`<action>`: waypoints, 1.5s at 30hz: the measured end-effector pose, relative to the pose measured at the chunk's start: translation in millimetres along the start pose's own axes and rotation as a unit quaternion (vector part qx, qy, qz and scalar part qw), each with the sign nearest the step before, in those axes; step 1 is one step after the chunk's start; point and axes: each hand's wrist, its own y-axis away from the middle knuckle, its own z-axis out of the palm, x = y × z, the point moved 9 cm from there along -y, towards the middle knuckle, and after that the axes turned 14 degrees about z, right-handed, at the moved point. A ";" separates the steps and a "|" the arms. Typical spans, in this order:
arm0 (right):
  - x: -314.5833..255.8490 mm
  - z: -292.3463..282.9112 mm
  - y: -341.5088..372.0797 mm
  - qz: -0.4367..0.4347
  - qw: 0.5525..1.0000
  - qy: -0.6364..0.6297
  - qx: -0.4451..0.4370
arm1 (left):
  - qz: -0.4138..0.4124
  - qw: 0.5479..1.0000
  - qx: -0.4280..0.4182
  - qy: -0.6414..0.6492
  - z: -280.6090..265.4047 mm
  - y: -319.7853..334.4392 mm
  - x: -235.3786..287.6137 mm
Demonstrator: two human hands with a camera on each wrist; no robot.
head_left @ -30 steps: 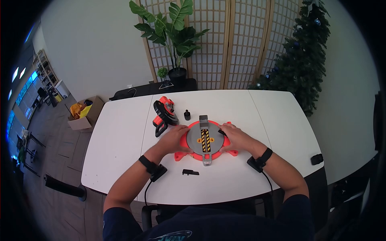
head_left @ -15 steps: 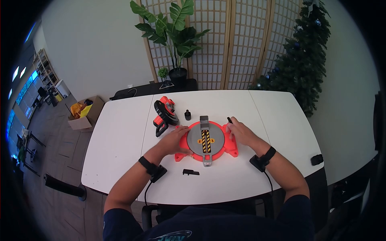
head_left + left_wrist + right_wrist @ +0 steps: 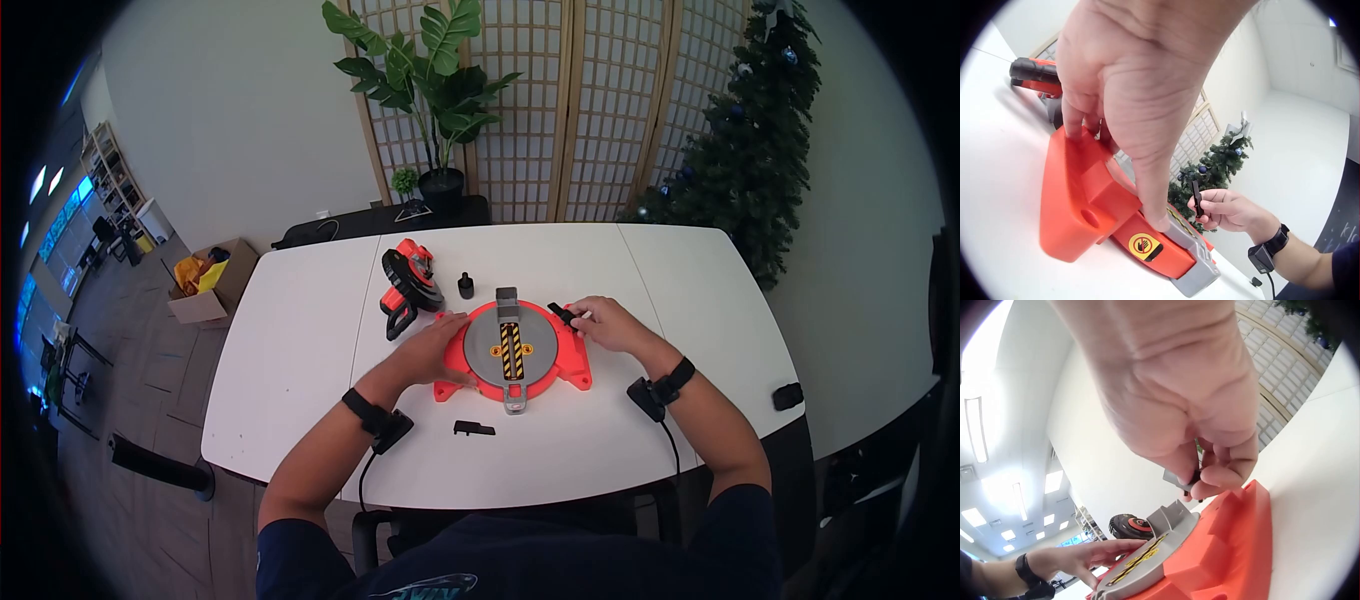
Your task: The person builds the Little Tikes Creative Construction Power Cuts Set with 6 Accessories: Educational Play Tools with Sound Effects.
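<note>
A toy miter saw base, orange-red with a round grey turntable and a black-and-yellow striped strip, lies on the table. My left hand grips its left side, thumb toward the near edge and fingers farther back, partly hidden by the hand in the left wrist view. Over the base's far right part, my right hand pinches a small black plastic piece between thumb and fingers. In the left wrist view that black piece stands upright, raised above the base.
The orange-and-black toy saw head lies at the back left. Beside it stands a small black knob. A flat black piece lies in front of the base. A dark object sits at the table's right edge.
My right hand has come off the base's right side and raised the black piece, then turned it so it points back left over the base. The left hand stays in place.
</note>
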 end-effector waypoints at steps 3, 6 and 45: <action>-10.3 -4.5 1.3 -0.031 0.997 0.060 0.037 | -0.001 1.000 -0.004 0.002 -0.1 -0.3 0.9; -20.5 -8.2 3.0 -0.066 0.992 0.076 0.075 | -0.002 1.000 -0.009 0.003 -1.1 0.2 2.6; -38.3 9.5 12.4 -0.114 0.967 0.196 0.118 | -0.045 0.998 -0.044 0.001 -8.7 6.4 -9.1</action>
